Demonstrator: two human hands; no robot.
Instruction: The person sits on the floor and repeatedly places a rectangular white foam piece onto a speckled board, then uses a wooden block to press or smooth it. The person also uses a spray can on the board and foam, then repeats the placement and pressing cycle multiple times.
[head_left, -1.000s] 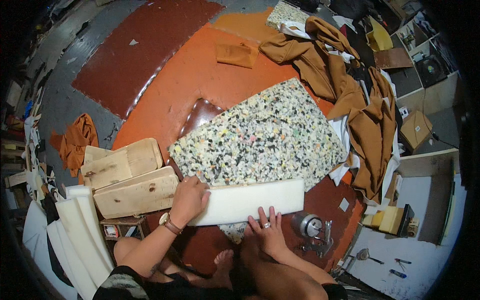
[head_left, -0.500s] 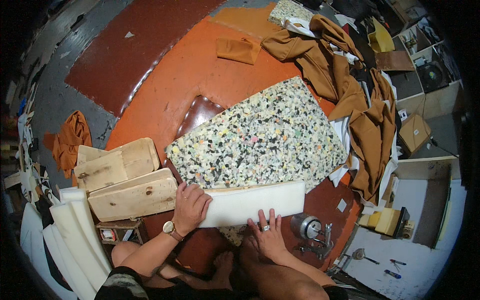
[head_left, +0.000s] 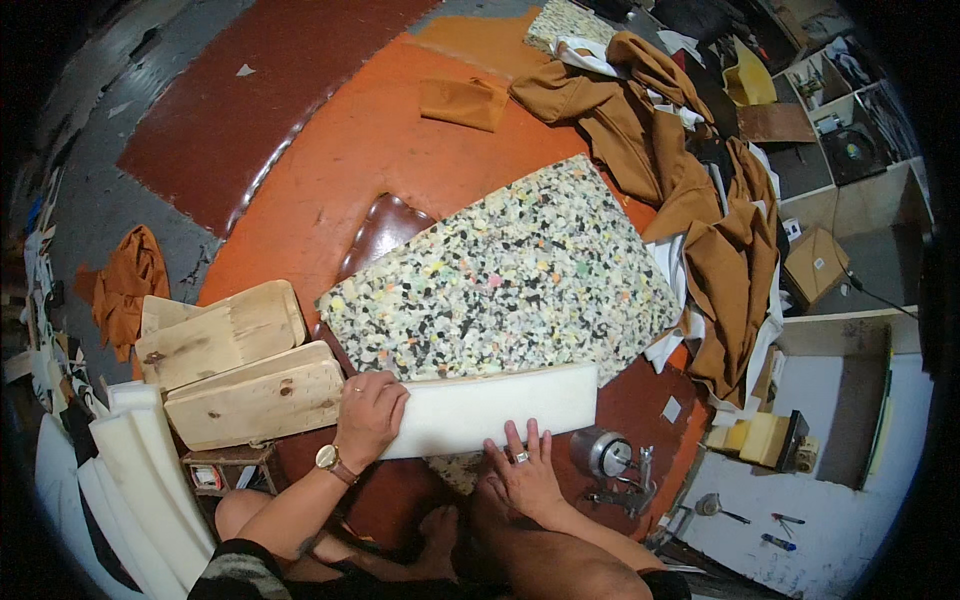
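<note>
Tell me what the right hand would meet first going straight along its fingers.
The right hand would likely meet the white foam strip first, then the speckled foam slab; depth and contact are unclear.

Workshop, white foam strip, speckled foam slab, wooden boards, brown fabric

I see the foam strip plain white; the foam slab is speckled black, cream, green and pink; the wooden boards are pale yellow with dark spots; the cloth heap along the right edge of the orange floor is brown and white.
</note>
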